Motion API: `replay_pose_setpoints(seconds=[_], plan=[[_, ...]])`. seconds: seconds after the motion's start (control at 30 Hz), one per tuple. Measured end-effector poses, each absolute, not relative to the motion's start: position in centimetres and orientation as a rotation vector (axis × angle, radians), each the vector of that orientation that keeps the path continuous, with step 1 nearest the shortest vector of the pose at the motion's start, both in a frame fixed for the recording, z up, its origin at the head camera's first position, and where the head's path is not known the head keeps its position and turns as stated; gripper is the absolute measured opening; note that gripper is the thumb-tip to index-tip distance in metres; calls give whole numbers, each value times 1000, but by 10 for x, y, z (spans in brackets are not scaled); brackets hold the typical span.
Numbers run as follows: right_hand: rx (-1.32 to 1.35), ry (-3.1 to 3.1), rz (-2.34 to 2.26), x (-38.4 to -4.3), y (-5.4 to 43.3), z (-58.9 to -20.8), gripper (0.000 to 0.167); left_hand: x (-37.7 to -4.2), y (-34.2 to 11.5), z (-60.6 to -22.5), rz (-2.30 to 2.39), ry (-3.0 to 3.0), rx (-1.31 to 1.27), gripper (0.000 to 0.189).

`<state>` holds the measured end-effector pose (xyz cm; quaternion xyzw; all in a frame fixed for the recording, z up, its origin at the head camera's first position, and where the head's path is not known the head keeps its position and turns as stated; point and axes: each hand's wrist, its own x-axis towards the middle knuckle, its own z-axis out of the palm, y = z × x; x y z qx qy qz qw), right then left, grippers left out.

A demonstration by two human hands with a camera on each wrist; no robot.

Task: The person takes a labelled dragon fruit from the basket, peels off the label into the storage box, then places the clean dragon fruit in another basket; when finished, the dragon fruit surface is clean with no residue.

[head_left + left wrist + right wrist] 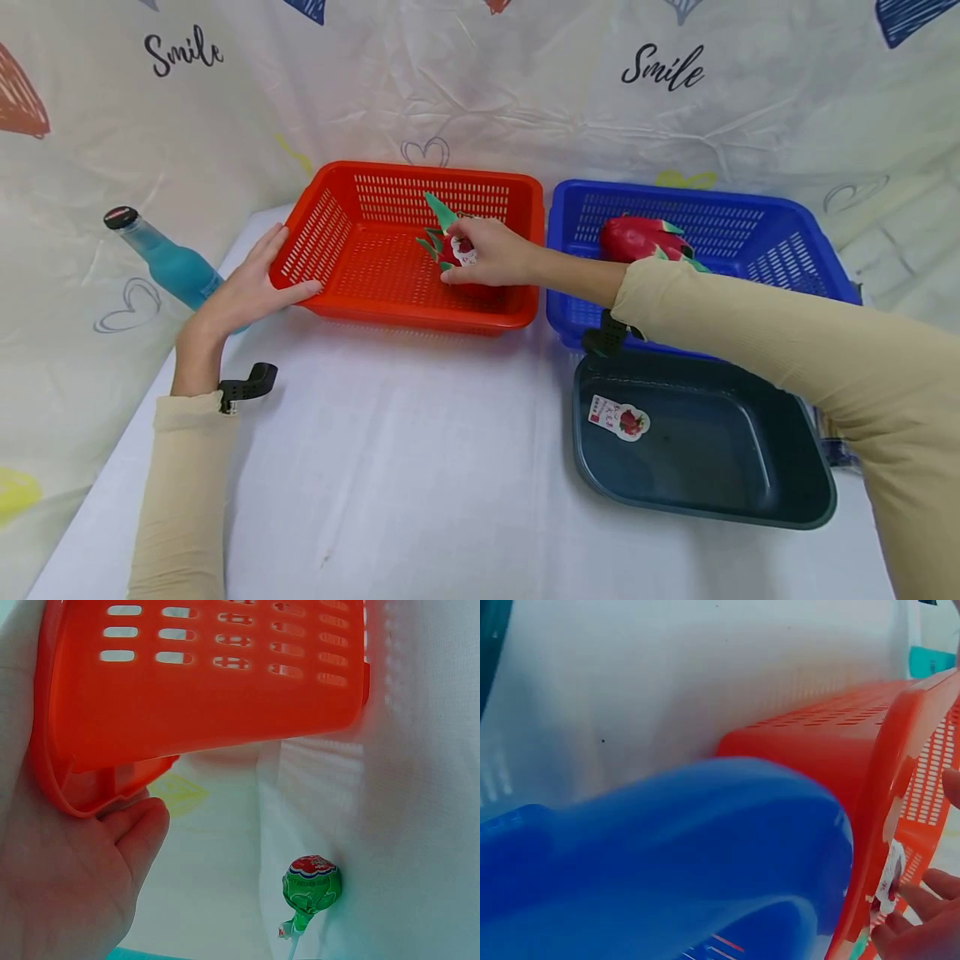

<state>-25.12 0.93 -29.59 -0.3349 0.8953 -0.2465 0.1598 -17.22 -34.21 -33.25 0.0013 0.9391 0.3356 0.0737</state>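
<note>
In the head view, my left hand (243, 287) grips the left front corner of the red basket (408, 312), thumb along the front rim. The left wrist view shows fingers curled at the basket rim (49, 742). My right hand (491, 252) holds a red dragon fruit (447, 247) with green leaf tips inside the red basket's right part. A white label (464, 251) with a fruit picture is against it, partly covered by the fingers. In the right wrist view, that label (890, 876) shows beside my fingertips, and the fruit is mostly hidden.
Another dragon fruit (633, 240) lies in the blue basket (780, 208), under my right forearm. A dark green tub (697, 450) in front holds a similar label (619, 417). A blue bottle (176, 267) leans at left. A green-wrapped lollipop (311, 883) lies near the red basket.
</note>
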Motion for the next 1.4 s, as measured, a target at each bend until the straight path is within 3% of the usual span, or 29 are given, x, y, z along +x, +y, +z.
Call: replay_pose_setpoints(seconds=[0.6,1.07,1.4], plan=[[-924,2567,-624,-274,4,-297,89,-170,-343,-331,1015,2830,13,107],[-933,2526,-411,-303,1,-267,100,-173,-341,-331,1002,2836,14,106],[-933,2358,-435,-319,3,-277,109,-173,-341,-333,1011,2824,2,105]])
